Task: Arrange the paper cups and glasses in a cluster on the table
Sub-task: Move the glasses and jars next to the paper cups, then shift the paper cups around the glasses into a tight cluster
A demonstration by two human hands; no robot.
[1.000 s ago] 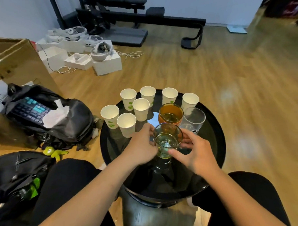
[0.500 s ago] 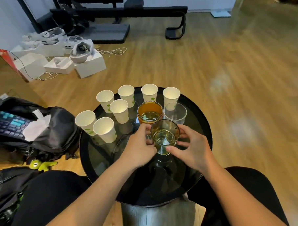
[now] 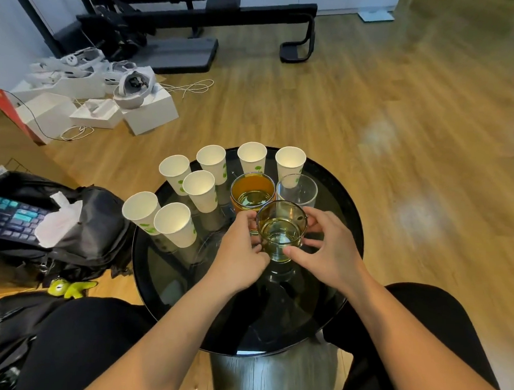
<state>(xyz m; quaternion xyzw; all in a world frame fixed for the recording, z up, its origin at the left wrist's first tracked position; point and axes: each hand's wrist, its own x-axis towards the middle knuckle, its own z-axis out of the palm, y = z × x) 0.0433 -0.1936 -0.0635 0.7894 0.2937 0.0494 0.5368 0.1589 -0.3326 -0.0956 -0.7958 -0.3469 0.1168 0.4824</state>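
On the round black surface [image 3: 347, 198], seven paper cups [image 3: 201, 189] and two glasses [image 3: 253, 191] already stand bunched at the far side. Left hand [image 3: 241, 253] and right hand [image 3: 330, 251] both grip the last, greenish glass [image 3: 281, 228], upright, just beside the amber one; placing it apparently finishes the cluster.

Both bare forearms reach forward from the lower edge and converge on one grip. The left hand [image 3: 238, 253] curls in from the left side, thumb nearest the body, fingers wrapped round the far side. The right hand [image 3: 328, 251] mirrors it opposite, thumb tip low, fingers spread behind
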